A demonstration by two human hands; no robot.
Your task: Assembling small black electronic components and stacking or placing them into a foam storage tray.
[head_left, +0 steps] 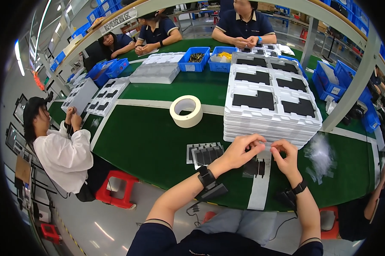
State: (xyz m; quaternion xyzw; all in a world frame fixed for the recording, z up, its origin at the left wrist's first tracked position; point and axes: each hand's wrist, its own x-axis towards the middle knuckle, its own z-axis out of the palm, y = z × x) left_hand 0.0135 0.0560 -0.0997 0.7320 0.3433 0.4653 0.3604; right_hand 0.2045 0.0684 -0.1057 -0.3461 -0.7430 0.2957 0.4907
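Dark part (259, 167) lies below right of frame centre. Left hand (243, 150), right hand (288, 157): fingers curled; cannot tell if grasping. Best steady fingertips, clear of trays (261, 129).

the tape roll (191, 121) lies left of the stacked trays (261, 126).

- We see a cream, ring-shaped roll of tape (191, 120) lying flat.
- Beyond it, we find a blue rectangular plastic bin (193, 67) holding dark pieces.
- Just beside that, we notice a second blue plastic bin (220, 67) with yellow pieces.
- At our left sits a co-worker in a loose white top (64, 158), near a red plastic stool (127, 190).
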